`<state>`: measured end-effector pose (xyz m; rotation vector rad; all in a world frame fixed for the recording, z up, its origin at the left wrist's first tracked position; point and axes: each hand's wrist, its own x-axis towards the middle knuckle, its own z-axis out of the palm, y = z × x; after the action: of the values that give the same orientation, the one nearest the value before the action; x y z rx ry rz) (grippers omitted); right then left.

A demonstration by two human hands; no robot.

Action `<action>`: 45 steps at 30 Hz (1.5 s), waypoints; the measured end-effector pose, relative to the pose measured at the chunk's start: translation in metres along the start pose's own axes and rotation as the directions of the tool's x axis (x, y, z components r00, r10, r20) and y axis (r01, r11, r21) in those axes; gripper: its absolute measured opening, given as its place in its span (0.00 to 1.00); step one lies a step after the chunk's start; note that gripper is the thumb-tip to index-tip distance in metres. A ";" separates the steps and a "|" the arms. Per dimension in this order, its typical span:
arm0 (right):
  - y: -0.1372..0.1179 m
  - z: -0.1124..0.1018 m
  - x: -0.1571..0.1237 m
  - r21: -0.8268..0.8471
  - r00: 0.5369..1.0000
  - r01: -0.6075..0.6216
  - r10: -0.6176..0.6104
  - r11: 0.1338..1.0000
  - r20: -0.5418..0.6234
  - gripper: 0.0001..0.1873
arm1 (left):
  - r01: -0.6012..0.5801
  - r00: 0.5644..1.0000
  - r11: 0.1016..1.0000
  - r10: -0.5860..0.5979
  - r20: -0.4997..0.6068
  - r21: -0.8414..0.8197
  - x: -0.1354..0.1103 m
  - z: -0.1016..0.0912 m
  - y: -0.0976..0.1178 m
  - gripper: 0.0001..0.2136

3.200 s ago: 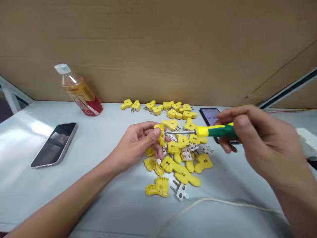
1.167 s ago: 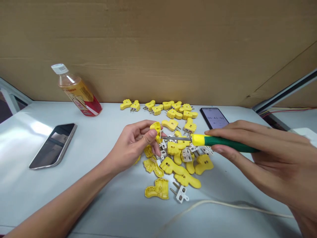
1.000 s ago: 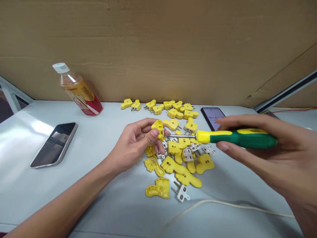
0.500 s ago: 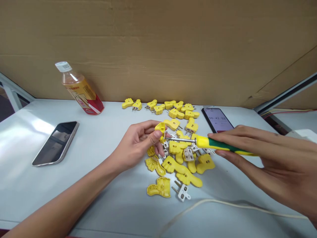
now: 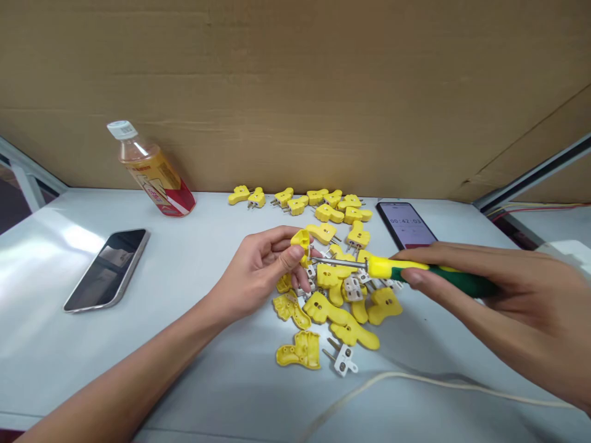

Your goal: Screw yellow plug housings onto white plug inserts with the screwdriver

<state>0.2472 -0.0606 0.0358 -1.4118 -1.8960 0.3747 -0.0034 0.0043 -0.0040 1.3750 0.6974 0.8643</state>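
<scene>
Head view puts your left hand (image 5: pixel 261 274) just above the heap, its fingers curled and the thumb pressed in, pinching a yellow plug housing (image 5: pixel 301 241) up off the table. Your right hand (image 5: pixel 521 292) is only partly closed: the thumb and long, nearly straight fingers hold a green-and-yellow screwdriver (image 5: pixel 431 274) by its handle, level and pointing left. Its steel shaft (image 5: pixel 341 263) reaches across to the housing, and the tip ends right at the held plug, though you cannot tell whether it sits in a screw, since that spot is too small and crowded by your left fingers.

Below your hands lies a loose heap of yellow plug shells (image 5: pixel 335 311) mixed with white plug cores, one white core (image 5: pixel 342 360) lying at its near edge. A row of assembled yellow plugs (image 5: pixel 295 205) runs along the far side. Right of them, a phone (image 5: pixel 406 224) shows a timer reading 00:42:03. To the left lie a second phone (image 5: pixel 108 269) and a tilted plastic bottle (image 5: pixel 152 175), and a pale cable (image 5: pixel 415 380) crosses the near right of the table.
</scene>
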 end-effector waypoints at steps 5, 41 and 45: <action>-0.003 0.001 -0.012 -0.052 0.986 0.025 -0.033 0.998 -0.165 0.02 | 0.018 1.000 0.999 -0.017 0.014 -0.038 0.001 0.001 -0.001 0.22; 0.009 0.004 0.021 0.098 0.971 -0.101 0.119 0.990 -0.207 0.12 | 0.105 0.994 0.983 -0.109 -0.013 -0.152 0.000 0.004 -0.006 0.22; 0.015 0.004 0.019 0.364 0.980 -0.020 0.090 0.931 -0.176 0.14 | 0.101 0.994 0.983 -0.106 -0.022 -0.154 0.000 0.003 -0.003 0.21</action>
<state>0.2529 -0.0375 0.0310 -1.2076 -1.5414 0.5644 -0.0004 0.0029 -0.0071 1.1811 0.7050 0.8398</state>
